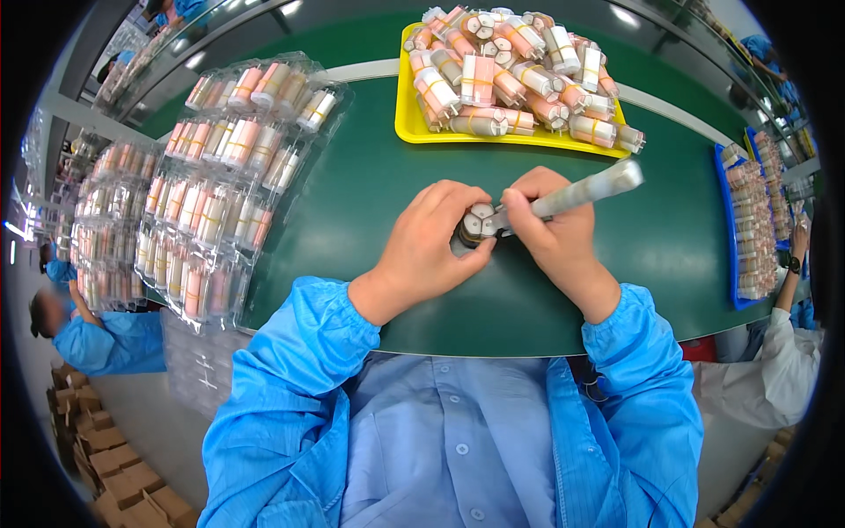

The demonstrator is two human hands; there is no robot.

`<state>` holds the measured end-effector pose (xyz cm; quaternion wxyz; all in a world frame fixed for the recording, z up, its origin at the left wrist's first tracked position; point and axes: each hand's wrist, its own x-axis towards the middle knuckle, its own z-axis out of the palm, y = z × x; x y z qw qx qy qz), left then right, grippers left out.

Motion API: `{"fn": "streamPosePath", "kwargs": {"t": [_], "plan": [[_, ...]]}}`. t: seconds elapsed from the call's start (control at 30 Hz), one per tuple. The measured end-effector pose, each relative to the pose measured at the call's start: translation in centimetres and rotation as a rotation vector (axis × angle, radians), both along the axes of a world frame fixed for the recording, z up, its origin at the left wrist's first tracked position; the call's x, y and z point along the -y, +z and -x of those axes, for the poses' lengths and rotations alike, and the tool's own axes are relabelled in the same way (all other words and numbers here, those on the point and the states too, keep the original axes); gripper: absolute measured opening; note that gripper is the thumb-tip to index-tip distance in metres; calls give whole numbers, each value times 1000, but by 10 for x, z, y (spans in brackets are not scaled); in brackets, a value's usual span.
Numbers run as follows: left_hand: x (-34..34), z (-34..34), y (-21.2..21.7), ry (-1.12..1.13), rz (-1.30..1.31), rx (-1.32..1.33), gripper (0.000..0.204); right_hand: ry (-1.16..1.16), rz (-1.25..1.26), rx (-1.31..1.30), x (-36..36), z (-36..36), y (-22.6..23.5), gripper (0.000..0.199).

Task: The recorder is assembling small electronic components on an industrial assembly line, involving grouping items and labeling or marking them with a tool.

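Note:
Above the green table (370,150), my left hand (422,238) is closed around an upright bundle of cylinders (480,222). Three pale round ends face up, and its lower part is hidden by my fingers. My right hand (563,236) grips a pen-like tool (598,187) with a thick, whitish, wrapped-looking handle that slants up to the right. Its narrow end points at the side of the bundle; my fingers hide whether they touch. Beyond my hands lies a yellow tray (404,106) heaped with pink, white and grey cylinder bundles (480,81) held by yellow bands.
At the left stand clear plastic trays (304,154) filled with rows of similar bundles. Blue trays (727,220) of bundles lie at the far right. Co-workers sit at the left (114,339) and right (761,378). Cardboard boxes (128,480) are on the floor, lower left.

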<state>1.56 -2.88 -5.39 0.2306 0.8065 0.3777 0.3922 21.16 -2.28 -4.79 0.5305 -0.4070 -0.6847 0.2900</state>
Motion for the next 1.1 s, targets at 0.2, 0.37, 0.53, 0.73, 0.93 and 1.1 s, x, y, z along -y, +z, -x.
{"fn": "streamPosePath", "kwargs": {"t": [0.2, 0.37, 0.53, 0.73, 0.93, 1.1], "plan": [[3, 1, -4, -117, 155, 64, 66, -1, -2, -11, -3, -6, 0, 14], [6, -2, -1, -139, 206, 25, 66, 21, -30, 24, -2, -5, 1, 14], [5, -6, 0, -77, 40, -27, 70, 25, 37, 92, 1, -7, 3, 14], [6, -10, -10, 56, -52, -103, 67, 51, 14, 95, 1, -4, 0, 15], [5, -10, -9, -28, 85, 85, 62, 6, 66, -75, -1, -8, 5, 14], [6, -9, -5, -115, 264, 134, 67, 53, 50, -44, -2, -7, -1, 16]]}}
